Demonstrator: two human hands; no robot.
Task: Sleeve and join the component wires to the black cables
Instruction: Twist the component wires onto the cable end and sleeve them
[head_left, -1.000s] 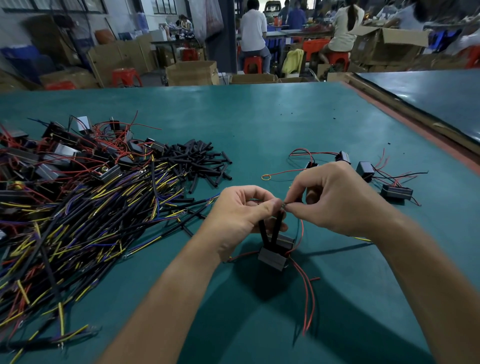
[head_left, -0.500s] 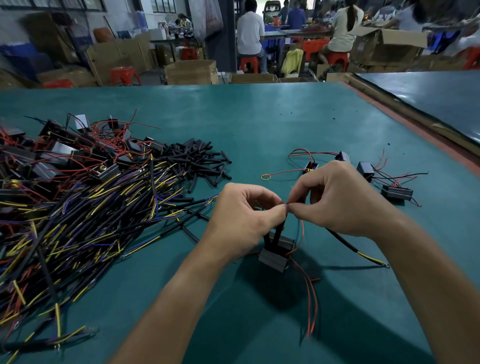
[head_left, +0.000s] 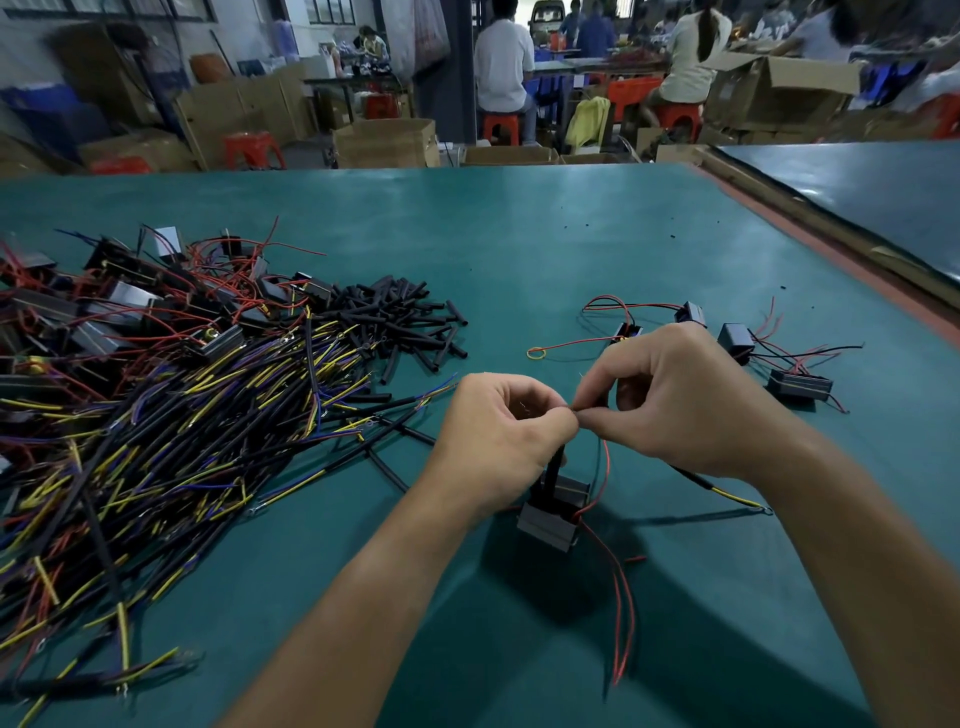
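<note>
Left grip (head_left: 498, 431) and right grip (head_left: 675, 400) meet fingertip to fingertip just below frame centre; both are bare hands, thumb and forefinger curled, pinching the wire ends (head_left: 575, 410) between them; the strands are too fine to tell whether they are twisted together.

Component (head_left: 553, 512), a black block, sits at 6 o'clock from the pinch, straight beneath it; possibly standing on the worktop (head_left: 519, 234), though contact is not clear; two black sleeves (head_left: 556, 462) rise from it into the underside of the left grip; red wires (head_left: 621, 597) trail from it toward 6 o'clock across the worktop.

Black cable (head_left: 696, 480) leaves the underside of the right grip toward 4 o'clock; its yellow lead ends in a small ring lying on the worktop beside the right wrist.

Heap of cables (head_left: 156, 441) at 9 o'clock of the grips, black with yellow and purple leads; loose sleeve pieces (head_left: 405, 322) at 11 o'clock; boxed parts (head_left: 130, 312) with red leads at 10 o'clock; a few wired blocks (head_left: 800, 384) at 2 o'clock, well apart from the hands.

Against a second ago: the yellow lead has swung out from under the right wrist and lies in the open; component unmoved; both grips stay pinched at the same spot.
</note>
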